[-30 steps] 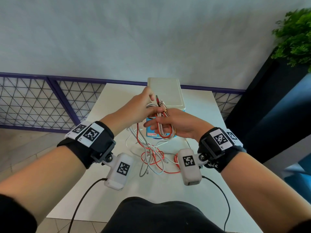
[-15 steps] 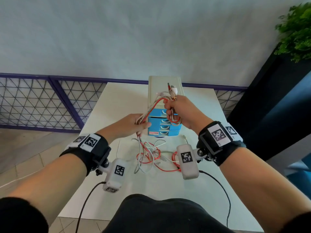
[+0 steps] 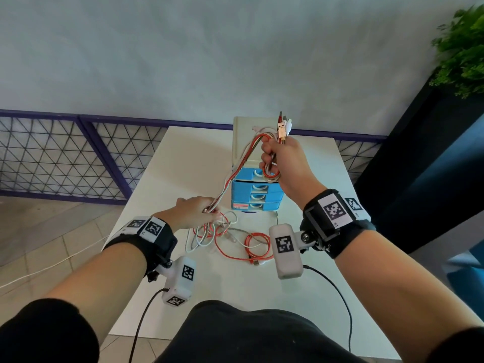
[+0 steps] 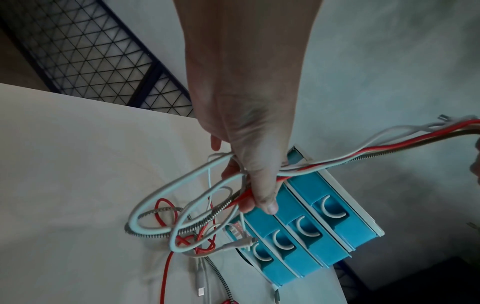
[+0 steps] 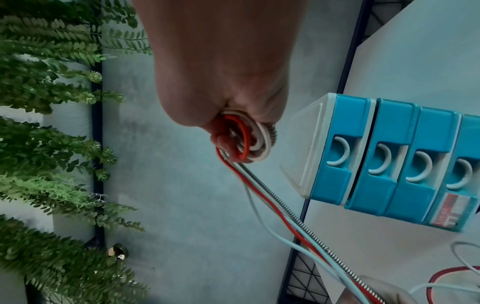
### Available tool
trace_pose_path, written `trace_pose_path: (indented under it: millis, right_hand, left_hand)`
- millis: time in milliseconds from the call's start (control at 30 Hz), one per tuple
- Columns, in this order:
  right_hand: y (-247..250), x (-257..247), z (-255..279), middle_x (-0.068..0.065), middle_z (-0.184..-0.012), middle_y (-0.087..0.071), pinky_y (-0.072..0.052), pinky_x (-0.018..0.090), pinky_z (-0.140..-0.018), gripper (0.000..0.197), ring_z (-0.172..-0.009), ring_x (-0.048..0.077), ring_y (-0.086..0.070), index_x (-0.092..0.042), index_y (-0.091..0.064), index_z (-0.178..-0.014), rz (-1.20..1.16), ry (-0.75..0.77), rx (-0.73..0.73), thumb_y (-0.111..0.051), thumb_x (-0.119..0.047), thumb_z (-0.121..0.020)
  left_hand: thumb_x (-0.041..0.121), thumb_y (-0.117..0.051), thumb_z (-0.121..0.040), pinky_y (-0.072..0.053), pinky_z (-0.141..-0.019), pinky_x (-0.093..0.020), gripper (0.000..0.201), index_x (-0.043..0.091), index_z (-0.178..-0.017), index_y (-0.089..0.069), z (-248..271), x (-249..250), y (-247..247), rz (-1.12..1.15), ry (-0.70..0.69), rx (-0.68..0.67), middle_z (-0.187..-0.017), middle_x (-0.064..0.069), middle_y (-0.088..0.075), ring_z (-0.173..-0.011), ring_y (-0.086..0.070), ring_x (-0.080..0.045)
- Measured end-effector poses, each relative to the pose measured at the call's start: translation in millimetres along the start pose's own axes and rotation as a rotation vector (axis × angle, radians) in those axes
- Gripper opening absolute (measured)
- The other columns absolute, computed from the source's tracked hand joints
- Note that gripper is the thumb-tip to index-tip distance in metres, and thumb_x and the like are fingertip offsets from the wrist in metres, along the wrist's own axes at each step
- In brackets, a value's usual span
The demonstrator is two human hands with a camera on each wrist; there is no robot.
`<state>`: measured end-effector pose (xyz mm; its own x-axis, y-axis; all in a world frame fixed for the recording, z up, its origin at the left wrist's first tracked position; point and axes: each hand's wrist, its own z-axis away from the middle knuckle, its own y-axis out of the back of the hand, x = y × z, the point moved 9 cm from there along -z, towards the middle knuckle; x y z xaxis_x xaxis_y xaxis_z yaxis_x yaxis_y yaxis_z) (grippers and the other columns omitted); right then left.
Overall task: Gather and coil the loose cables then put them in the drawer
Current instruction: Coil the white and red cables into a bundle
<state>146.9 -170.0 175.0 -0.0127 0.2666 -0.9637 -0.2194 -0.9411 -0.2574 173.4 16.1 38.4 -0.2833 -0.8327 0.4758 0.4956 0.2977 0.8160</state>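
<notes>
My right hand [image 3: 281,163] is raised in front of the drawer unit [image 3: 255,189] and grips a small coil of red, white and braided cables [image 5: 246,142], with the plug ends [image 3: 282,125] sticking up above the fist. The cables [image 3: 237,174] run taut down and left to my left hand [image 3: 199,212], which pinches them just above the table [image 4: 262,197]. Below that hand, the loose remainder [image 3: 230,238] lies tangled on the white table [image 3: 183,158]. The blue drawers [image 4: 298,230] are all closed.
The drawer unit stands at the table's far middle. A purple mesh fence [image 3: 65,158] runs behind the table on the left. A dark planter with green foliage [image 3: 463,53] stands at the right. Black wrist-camera leads [image 3: 337,297] hang over the near table edge.
My right hand has risen up and away with the coil, lifting the plug ends above the drawer unit. My left hand dropped toward the table, sliding down the cables, which now stretch between both hands.
</notes>
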Motion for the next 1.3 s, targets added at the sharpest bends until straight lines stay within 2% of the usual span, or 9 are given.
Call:
trace_pose_path:
  millis: [233, 333, 500, 600, 667, 733, 933, 1167, 1300]
  right_hand:
    - [2, -3, 5, -0.001, -0.065, -0.045, -0.044, 0.022, -0.05, 0.02, -0.05, 0.009, -0.038, -0.008, -0.053, -0.093, -0.036, 0.047, -0.013, -0.035, -0.007, -0.101]
    - [4, -1, 5, -0.001, -0.063, -0.043, -0.041, 0.022, -0.047, 0.023, -0.048, 0.009, -0.036, -0.01, -0.054, -0.089, -0.068, 0.018, -0.02, -0.034, -0.005, -0.099]
    - [35, -6, -8, -0.003, -0.061, -0.041, -0.04, 0.02, -0.043, 0.025, -0.045, 0.008, -0.036, -0.014, -0.051, -0.086, -0.027, -0.006, 0.084, -0.032, -0.004, -0.098]
    - [57, -5, -14, -0.004, -0.06, -0.043, -0.04, 0.02, -0.043, 0.026, -0.043, 0.007, -0.039, -0.015, -0.051, -0.086, -0.057, -0.01, 0.157, -0.031, -0.003, -0.097]
    - [64, -4, -17, -0.005, -0.059, -0.044, -0.041, 0.02, -0.043, 0.025, -0.042, 0.006, -0.039, -0.014, -0.051, -0.087, -0.062, -0.016, 0.174, -0.03, -0.002, -0.095]
    - [63, -3, -18, -0.004, -0.061, -0.044, -0.041, 0.021, -0.044, 0.025, -0.042, 0.006, -0.04, -0.014, -0.051, -0.088, -0.047, -0.021, 0.174, -0.03, -0.002, -0.095]
    - [50, -21, -21, -0.002, -0.062, -0.042, -0.04, 0.021, -0.044, 0.024, -0.043, 0.008, -0.038, -0.011, -0.05, -0.09, -0.082, 0.054, 0.161, -0.03, 0.002, -0.092]
    - [39, -22, -17, -0.002, -0.064, -0.041, -0.04, 0.022, -0.045, 0.02, -0.045, 0.008, -0.035, -0.008, -0.05, -0.096, -0.079, 0.095, 0.117, -0.032, 0.0, -0.094]
    - [49, -35, -12, -0.002, -0.065, -0.04, -0.038, 0.022, -0.046, 0.022, -0.046, 0.008, -0.034, -0.012, -0.05, -0.091, -0.115, 0.153, 0.161, -0.031, -0.002, -0.097]
  left_hand:
    - [0.039, -0.06, -0.084, -0.053, -0.077, -0.035, 0.013, 0.027, -0.082, -0.055, 6, -11, -3, 0.15, -0.007, -0.076, -0.084, 0.007, -0.067, -0.079, -0.065, -0.018]
    - [0.039, -0.065, -0.081, -0.054, -0.084, -0.039, 0.02, 0.026, -0.093, -0.056, 3, -18, 11, 0.112, -0.007, -0.019, -0.101, 0.001, -0.068, -0.092, -0.066, -0.023]
    - [0.02, -0.08, -0.071, -0.054, -0.06, -0.024, 0.035, 0.013, -0.1, -0.062, 9, -31, 40, 0.466, -0.038, 0.147, -0.108, -0.003, -0.068, -0.073, -0.067, -0.013]
    - [0.01, -0.077, -0.075, -0.046, -0.063, -0.004, 0.02, -0.002, -0.088, -0.066, 15, -65, 49, 0.523, 0.024, 0.249, -0.109, -0.005, -0.07, -0.072, -0.066, 0.006]
    - [0.01, -0.074, -0.078, -0.043, -0.068, 0.0, 0.022, -0.007, -0.088, -0.064, 20, -84, 51, 0.502, 0.052, 0.303, -0.106, -0.001, -0.068, -0.087, -0.064, 0.002]
    - [0.012, -0.07, -0.082, -0.042, -0.072, -0.004, 0.013, 0.0, -0.086, -0.067, 23, -91, 51, 0.473, 0.049, 0.316, -0.1, 0.001, -0.068, -0.093, -0.06, -0.007]
    - [0.025, -0.053, -0.093, -0.038, -0.061, -0.022, 0.023, 0.022, -0.07, -0.055, 24, -83, 30, 0.019, 0.031, 0.223, -0.074, 0.002, -0.063, -0.066, -0.056, -0.012]
    - [0.004, -0.037, -0.087, -0.032, -0.101, -0.041, 0.035, 0.021, -0.108, -0.058, 14, -73, 24, -0.494, 0.19, 0.125, -0.114, -0.004, -0.055, -0.113, -0.051, -0.025]
    - [0.02, -0.036, -0.091, -0.034, -0.098, -0.042, 0.025, 0.011, -0.092, -0.059, 14, -75, 51, -0.527, 0.312, 0.265, -0.105, -0.009, -0.061, -0.095, -0.055, -0.028]
